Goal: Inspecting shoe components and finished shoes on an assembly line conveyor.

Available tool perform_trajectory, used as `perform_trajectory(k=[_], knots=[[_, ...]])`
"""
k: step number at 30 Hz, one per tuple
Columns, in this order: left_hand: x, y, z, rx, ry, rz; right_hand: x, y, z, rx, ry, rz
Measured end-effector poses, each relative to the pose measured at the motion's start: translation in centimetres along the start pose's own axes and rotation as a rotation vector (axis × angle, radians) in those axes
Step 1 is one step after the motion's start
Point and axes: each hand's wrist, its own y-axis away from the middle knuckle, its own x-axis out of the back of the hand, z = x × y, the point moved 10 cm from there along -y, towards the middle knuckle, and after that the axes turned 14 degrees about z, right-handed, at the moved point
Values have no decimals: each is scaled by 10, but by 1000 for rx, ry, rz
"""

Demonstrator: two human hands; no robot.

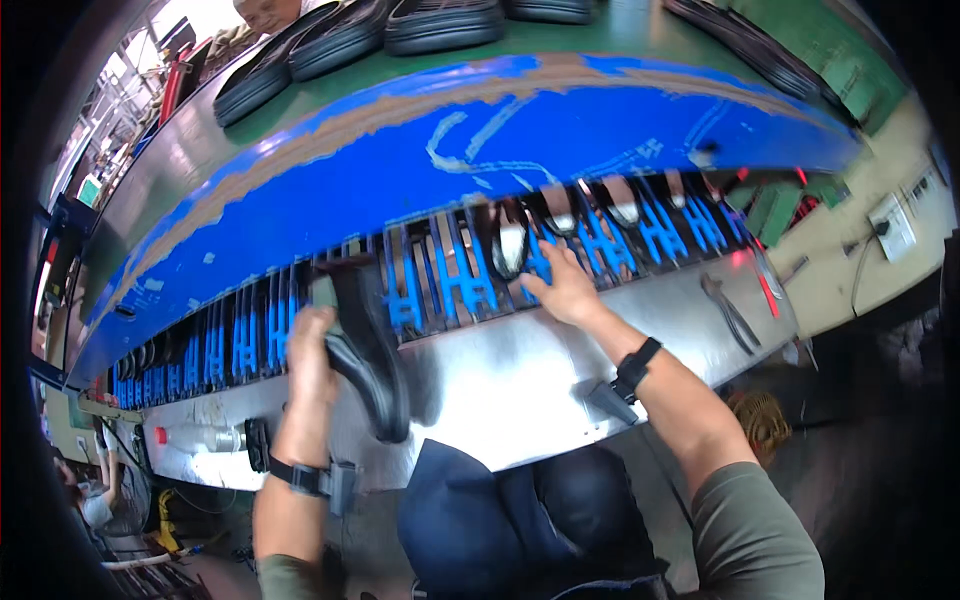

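A black shoe [375,365] hangs tilted, toe toward me, over the steel ledge, and my left hand [312,355] is closed on its upper part. Beyond it runs a row of blue upright holders [462,285]. My right hand [568,287] has its fingers spread, close to a dark shoe [510,240] with a bright shine on it that sits among the holders. Whether the fingertips touch that shoe, I cannot tell. Several similar dark shoes, such as a shoe [622,205], stand farther right in the row, partly hidden under the blue panel.
A scuffed blue panel [380,180] overhangs the holders, with several black shoes [440,28] on the green surface above. On the steel ledge [490,375] lie pincers [730,312], a red-handled tool [767,292] and a clear bottle [200,438]. Another person [268,12] is at the far side.
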Motion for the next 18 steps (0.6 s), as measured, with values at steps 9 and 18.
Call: perform_trajectory(k=[9, 18], knots=[[28, -146, -34, -683, -1266, 180, -66, -59, -20, 90, 266, -12], [-176, 258, 245, -1521, -672, -934, 150, 151, 38, -89, -523, -123]])
